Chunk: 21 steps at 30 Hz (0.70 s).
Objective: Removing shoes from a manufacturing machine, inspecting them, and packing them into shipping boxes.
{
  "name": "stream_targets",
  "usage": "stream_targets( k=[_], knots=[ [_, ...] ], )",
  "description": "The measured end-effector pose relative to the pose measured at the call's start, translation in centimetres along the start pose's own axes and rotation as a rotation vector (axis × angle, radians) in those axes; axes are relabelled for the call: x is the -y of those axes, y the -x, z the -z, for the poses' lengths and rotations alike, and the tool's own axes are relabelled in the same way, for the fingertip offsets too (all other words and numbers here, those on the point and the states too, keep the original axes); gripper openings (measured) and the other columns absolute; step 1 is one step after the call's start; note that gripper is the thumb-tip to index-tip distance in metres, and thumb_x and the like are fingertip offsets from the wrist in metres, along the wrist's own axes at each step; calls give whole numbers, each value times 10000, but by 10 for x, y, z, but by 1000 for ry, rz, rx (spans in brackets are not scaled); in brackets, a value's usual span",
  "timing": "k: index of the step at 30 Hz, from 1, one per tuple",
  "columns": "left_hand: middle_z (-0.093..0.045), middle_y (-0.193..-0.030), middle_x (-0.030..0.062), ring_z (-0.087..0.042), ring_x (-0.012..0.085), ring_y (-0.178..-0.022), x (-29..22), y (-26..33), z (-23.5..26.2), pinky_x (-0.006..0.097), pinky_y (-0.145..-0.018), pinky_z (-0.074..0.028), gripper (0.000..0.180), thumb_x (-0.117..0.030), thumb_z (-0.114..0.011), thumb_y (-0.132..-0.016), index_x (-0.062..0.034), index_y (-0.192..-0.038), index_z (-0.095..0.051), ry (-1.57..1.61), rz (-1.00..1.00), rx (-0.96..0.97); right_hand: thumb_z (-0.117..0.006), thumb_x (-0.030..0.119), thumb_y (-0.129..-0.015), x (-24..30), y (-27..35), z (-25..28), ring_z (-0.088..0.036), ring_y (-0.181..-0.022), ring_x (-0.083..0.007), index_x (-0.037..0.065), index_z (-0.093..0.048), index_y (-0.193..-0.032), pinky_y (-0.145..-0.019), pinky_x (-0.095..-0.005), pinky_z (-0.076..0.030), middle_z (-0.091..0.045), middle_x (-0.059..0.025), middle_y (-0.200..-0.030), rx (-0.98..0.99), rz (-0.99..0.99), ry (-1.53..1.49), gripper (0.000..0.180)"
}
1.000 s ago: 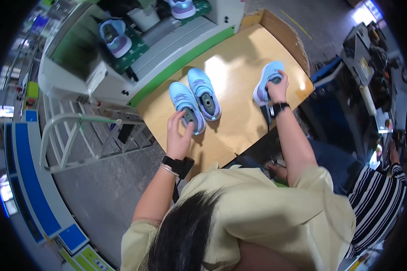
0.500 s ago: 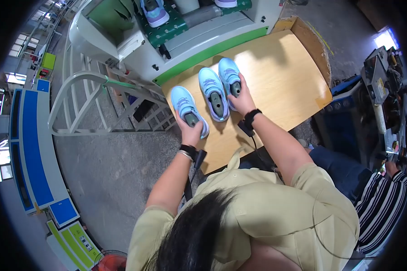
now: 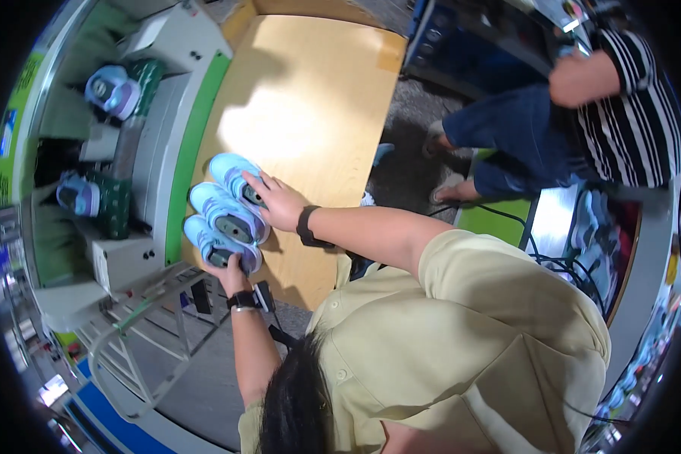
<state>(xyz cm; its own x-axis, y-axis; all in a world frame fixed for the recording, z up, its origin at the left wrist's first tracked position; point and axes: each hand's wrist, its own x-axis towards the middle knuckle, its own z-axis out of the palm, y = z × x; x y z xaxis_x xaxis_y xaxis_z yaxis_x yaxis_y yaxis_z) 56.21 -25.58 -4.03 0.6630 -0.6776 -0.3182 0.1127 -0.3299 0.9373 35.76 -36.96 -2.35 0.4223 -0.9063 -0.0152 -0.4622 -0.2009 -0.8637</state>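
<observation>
- While my left hand [image 3: 233, 274] grips the heel end of the nearest light blue shoe [image 3: 218, 247], fingers curled onto its collar, my right hand [image 3: 278, 203] lies over the farthest shoe [image 3: 234, 176], fingers spread across its opening rather than pinched.
- All three blue shoes sit side by side at the left edge of the wooden table [image 3: 310, 98], the middle shoe [image 3: 223, 214] touching its neighbours.
- I judge the main risk is the nearest shoe slipping off the table corner, since it lies right at the edge and I hold only its heel.
- Pushing with the flat right hand could also skew the row or nudge the middle shoe against the green-edged machine [image 3: 175, 136] beside it.
- That machine carries two more shoes on green holders [image 3: 112, 198].
- A metal rail frame [image 3: 155, 333] stands below the table; grey floor lies beneath.
- Another person in a striped top [image 3: 635, 98] stands well apart, beyond the table.
</observation>
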Motion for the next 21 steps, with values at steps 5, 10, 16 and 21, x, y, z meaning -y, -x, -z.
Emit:
stream_targets(
  k=[5,10,16,21],
  knots=[
    [-536,-1256,121,-557,300,-1112,-32,-1,91,447,-887,-499,608,-48,-595,-787,-103,-1371,-435,305,307,24,-572,15,-800,-22,46,29,-443,-1260,-427,59,-269,-1486,-1084,-461,-365,-414,-270,-1396,109,159,34,751],
    [-517,-1245,94,-543,247,-1108,-176,47,22,362,-918,-481,720,-9,-613,-748,-56,-1417,-350,170,-194,131,-671,101,-829,-46,68,88,-461,-1288,-370,36,-383,-1416,-1091,-424,-374,-482,-205,-1385,139,259,-33,657],
    [-484,-1282,143,-519,272,-1156,-246,-23,-18,369,-975,-448,824,22,-660,-657,-14,-1413,-335,87,-394,-105,-713,107,-800,-44,68,72,-416,-1326,-384,60,-366,-1446,-1115,-415,-340,-441,-221,-1422,139,190,-108,735],
    [-353,-1405,264,-378,408,-1312,-251,-104,-12,413,-1123,-290,836,-39,-641,-674,45,-1427,-287,-261,-533,-439,-707,104,-815,-40,65,69,-382,-1354,-392,46,-351,-1453,-1135,-419,-308,-418,-242,-1438,191,162,-124,733]
  ],
)
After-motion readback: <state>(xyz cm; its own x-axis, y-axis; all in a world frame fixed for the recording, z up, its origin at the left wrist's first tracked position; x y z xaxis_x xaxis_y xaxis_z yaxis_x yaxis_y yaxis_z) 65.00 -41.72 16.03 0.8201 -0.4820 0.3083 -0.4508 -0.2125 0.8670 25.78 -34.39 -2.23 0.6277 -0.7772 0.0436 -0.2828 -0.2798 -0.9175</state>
